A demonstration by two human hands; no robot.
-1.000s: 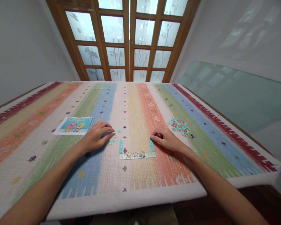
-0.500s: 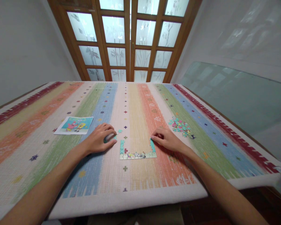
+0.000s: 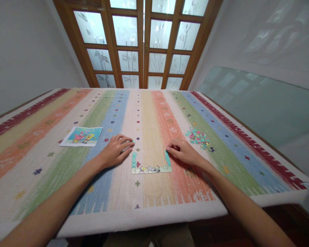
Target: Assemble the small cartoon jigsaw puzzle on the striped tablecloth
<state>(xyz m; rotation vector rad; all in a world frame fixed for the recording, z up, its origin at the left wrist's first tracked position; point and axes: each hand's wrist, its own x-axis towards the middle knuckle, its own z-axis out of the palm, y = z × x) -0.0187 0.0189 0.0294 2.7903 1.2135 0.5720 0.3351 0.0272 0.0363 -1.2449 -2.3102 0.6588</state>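
As the left hand (image 3: 117, 151), fingers parted, and right hand (image 3: 182, 151), grip unclear, flank one puzzle border (image 3: 151, 170), one picture (image 3: 83, 136) lies leftward.

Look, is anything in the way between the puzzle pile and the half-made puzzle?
Yes, the right hand is between the loose pieces and the partly built border, at the border's far right end. Nothing else visible blocks that way.

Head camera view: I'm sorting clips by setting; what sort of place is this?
Probably a room in a home: a striped tablecloth, a partly built jigsaw on it, and wood-framed glass doors beyond.
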